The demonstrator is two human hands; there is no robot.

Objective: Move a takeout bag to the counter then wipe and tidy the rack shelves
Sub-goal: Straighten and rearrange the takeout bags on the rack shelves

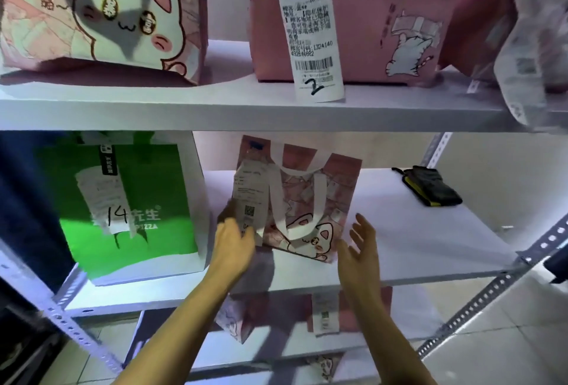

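Note:
A small pink takeout bag (310,200) with a cat print, white handles and a receipt stands slightly tilted on the middle rack shelf (415,240). My left hand (235,246) touches the bag's lower left edge by the receipt, fingers spread. Beside the bag's lower right corner, my right hand (359,246) is open with its fingers apart, close to the bag but not gripping it. Neither hand holds anything.
A green pizza bag (129,200) marked 14 stands left of the pink bag. The upper shelf (215,104) carries two pink cat bags (101,15) (384,15) and hanging receipts. A black and yellow object (430,186) lies at the shelf's far right. More pink bags sit on lower shelves.

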